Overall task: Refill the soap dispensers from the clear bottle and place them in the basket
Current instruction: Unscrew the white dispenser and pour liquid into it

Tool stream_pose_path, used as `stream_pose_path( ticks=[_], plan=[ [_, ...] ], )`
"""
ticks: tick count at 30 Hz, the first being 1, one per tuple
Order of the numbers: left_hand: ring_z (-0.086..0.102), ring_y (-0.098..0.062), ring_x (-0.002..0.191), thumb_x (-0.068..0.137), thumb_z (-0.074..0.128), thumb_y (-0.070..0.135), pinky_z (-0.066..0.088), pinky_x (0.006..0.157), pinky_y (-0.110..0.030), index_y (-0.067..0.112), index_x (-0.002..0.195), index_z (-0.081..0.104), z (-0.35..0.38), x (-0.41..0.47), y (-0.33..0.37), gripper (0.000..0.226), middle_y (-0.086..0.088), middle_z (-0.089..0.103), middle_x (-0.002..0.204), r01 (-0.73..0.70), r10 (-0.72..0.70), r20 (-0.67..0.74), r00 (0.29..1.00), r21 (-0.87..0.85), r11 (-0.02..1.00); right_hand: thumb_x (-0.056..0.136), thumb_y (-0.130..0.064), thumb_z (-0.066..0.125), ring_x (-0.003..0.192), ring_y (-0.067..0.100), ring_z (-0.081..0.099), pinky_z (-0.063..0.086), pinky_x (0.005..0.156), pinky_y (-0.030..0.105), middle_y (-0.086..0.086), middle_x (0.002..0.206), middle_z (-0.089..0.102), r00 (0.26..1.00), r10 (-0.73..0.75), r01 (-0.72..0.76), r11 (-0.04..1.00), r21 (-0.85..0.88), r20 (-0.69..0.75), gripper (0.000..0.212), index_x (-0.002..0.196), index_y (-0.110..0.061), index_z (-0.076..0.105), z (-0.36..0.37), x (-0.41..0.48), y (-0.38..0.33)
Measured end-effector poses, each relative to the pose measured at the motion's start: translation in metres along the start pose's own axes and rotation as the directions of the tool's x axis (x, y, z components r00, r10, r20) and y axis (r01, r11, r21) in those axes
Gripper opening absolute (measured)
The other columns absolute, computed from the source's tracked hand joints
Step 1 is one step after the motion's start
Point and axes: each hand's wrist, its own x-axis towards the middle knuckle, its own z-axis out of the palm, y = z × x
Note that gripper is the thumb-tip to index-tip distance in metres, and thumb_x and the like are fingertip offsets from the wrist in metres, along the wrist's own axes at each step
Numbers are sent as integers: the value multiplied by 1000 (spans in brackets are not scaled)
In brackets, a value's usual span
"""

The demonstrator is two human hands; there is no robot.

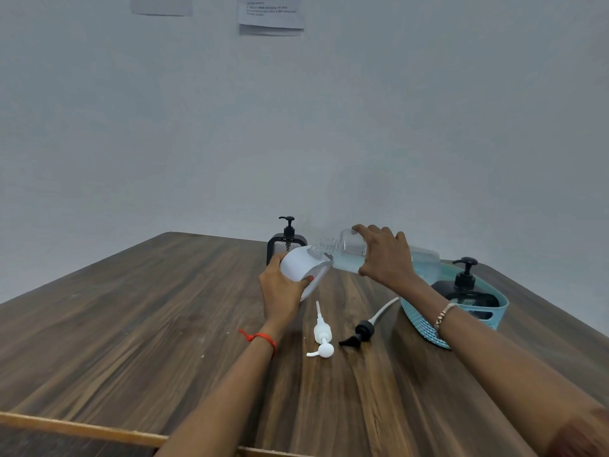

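Note:
My left hand (281, 291) grips a white soap dispenser (301, 263), tilted with its open mouth toward the right. My right hand (385, 255) holds the clear bottle (349, 253) on its side, its threaded neck at the white dispenser's mouth; pale blue liquid sits in the bottle. A white pump head (322, 334) and a black pump head (362, 331) lie loose on the table in front of my hands. One black dispenser (464, 288) stands inside the teal basket (425, 321) at the right. Another black dispenser (286, 240) stands behind the white one.
The wooden table (148, 324) runs to a pale wall at the back, with its near edge along the bottom of the view. Paper sheets (270, 14) hang high on the wall.

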Motion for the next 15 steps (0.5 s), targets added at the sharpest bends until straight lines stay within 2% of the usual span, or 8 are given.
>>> stream_pose_path(
  ticks=[5, 10, 15],
  plan=[
    [49, -13, 85, 64, 83, 6, 32, 61, 4, -1, 109, 61, 0, 1, -3, 51, -16, 66, 106, 20, -20, 3, 1000, 15, 1000, 70, -14, 68, 109, 25, 51, 33, 86, 36, 2, 122, 57, 1000, -6, 6, 1000, 2, -2, 71, 134, -23, 40, 0, 0, -1],
    [50, -13, 86, 63, 83, 8, 31, 67, -8, 0, 109, 61, 0, 1, -5, 51, -15, 67, 107, 34, -34, -4, 999, 15, 999, 70, -13, 67, 108, 25, 51, 33, 86, 36, 2, 121, 57, 1000, -11, 11, 1000, -1, -10, 69, 133, -24, 41, 0, 0, -2],
    [51, -12, 88, 64, 84, 10, 32, 69, -8, 1, 111, 61, -1, 1, -8, 53, -14, 66, 108, 38, -37, -5, 999, 20, 999, 70, -13, 68, 108, 25, 51, 33, 87, 36, 2, 122, 57, 1000, -17, 17, 1000, -2, -5, 70, 133, -23, 40, 0, 0, -4]
  ],
)
